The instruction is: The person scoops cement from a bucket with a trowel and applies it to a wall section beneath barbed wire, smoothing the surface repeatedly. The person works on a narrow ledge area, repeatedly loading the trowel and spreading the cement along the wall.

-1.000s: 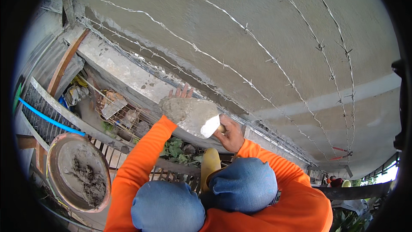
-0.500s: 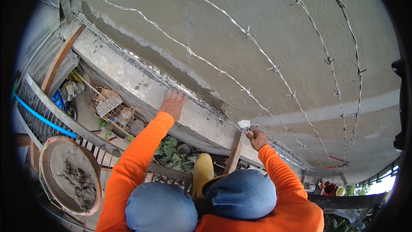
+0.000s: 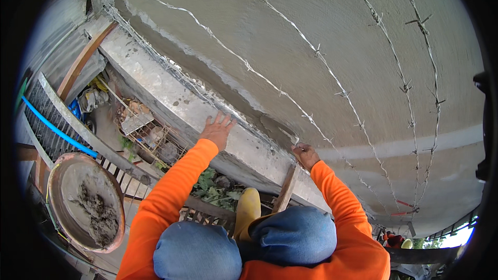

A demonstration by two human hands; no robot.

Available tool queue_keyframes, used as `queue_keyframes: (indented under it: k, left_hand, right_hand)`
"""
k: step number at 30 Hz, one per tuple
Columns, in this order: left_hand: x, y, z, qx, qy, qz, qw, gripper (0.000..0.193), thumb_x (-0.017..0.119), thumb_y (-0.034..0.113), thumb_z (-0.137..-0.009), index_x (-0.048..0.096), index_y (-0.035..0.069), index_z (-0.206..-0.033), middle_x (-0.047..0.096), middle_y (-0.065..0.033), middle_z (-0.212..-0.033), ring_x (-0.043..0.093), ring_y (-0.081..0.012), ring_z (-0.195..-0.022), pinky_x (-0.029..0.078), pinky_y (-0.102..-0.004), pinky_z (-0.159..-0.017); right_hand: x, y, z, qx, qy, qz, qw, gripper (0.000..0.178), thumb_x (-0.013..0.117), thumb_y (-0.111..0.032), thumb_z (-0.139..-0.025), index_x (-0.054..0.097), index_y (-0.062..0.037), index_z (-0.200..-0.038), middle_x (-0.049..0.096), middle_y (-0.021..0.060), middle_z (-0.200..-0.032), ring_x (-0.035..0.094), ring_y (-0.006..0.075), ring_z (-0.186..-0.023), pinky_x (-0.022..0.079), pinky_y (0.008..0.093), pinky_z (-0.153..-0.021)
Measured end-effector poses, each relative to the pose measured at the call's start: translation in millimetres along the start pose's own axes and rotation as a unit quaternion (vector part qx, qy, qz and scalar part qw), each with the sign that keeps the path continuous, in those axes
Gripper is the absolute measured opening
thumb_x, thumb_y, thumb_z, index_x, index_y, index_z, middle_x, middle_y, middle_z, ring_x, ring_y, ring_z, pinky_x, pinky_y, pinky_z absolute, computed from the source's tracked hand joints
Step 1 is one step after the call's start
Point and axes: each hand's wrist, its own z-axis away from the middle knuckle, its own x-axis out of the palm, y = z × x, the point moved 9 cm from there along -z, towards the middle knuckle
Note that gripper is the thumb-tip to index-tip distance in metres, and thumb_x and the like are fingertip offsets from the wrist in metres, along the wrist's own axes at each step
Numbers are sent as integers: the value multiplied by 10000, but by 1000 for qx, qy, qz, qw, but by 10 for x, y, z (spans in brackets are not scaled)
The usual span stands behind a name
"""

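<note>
Where the grey wall [image 3: 249,31] fills the upper view, a concrete ledge [image 3: 155,80] runs along its foot. At lower left sits a round basin [image 3: 70,176] holding dark mortar [image 3: 97,215]. The left hand [image 3: 218,130] lies on the ledge, fingers spread. The right hand [image 3: 306,155] grips a trowel [image 3: 293,139] at the wall's lower edge; the blade, seen nearly edge-on, seems to touch it.

The sleeves [image 3: 168,189] are plain orange, the jeans [image 3: 197,249] faded blue, the boot [image 3: 248,210] yellow. The trowel [image 3: 294,139] shows pale grey; barbed wire [image 3: 318,52] is silvery, the wall [image 3: 358,98] grey-brown with a lighter band [image 3: 446,138]. The ledge [image 3: 145,75] is mottled grey, mortar [image 3: 98,212] dark grey, the basin [image 3: 65,186] reddish-rimmed, the hose [image 3: 57,129] bright blue.
</note>
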Motion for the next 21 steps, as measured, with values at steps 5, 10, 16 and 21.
queue_keyframes:
  k: [5, 10, 16, 21]
  left_hand:
    - [-43, 29, -4, 2, -3, 4, 1000, 808, 607, 106, -919, 278, 195, -1652, 200, -78, -1732, 118, -344, -1604, 233, -586, -1246]
    - [-52, 9, 47, 4, -6, -5, 1000, 837, 631, 125, -916, 256, 201, -1660, 176, -73, -1739, 95, -339, -1608, 238, -587, -1245]
    - [-57, 36, 85, 2, -5, -7, 1000, 848, 650, 145, -916, 249, 199, -1662, 177, -77, -1737, 97, -341, -1606, 278, -576, -1226]
    - [-68, 47, 88, 4, 3, -6, 1000, 837, 646, 139, -913, 264, 194, -1656, 175, -86, -1736, 104, -348, -1604, 290, -574, -1217]
  right_hand:
    - [169, 59, -45, 5, 1, 22, 1000, 610, 692, -503, -947, 687, -7, -1301, 685, 93, -771, 661, 199, -650, 522, 342, -583]
    - [175, -1, -187, 22, -14, -68, 997, 488, 700, -464, -953, 733, -49, -1207, 681, 94, -763, 643, 185, -641, 519, 346, -590]
    - [182, 68, -76, -97, 70, 113, 986, 581, 617, -539, -967, 715, -32, -1231, 732, 275, -998, 716, 384, -990, 530, 447, -939]
    - [390, -48, -356, -98, 56, 171, 979, 602, 601, -557, -961, 717, -43, -1252, 735, 274, -1029, 730, 362, -910, 557, 441, -881]
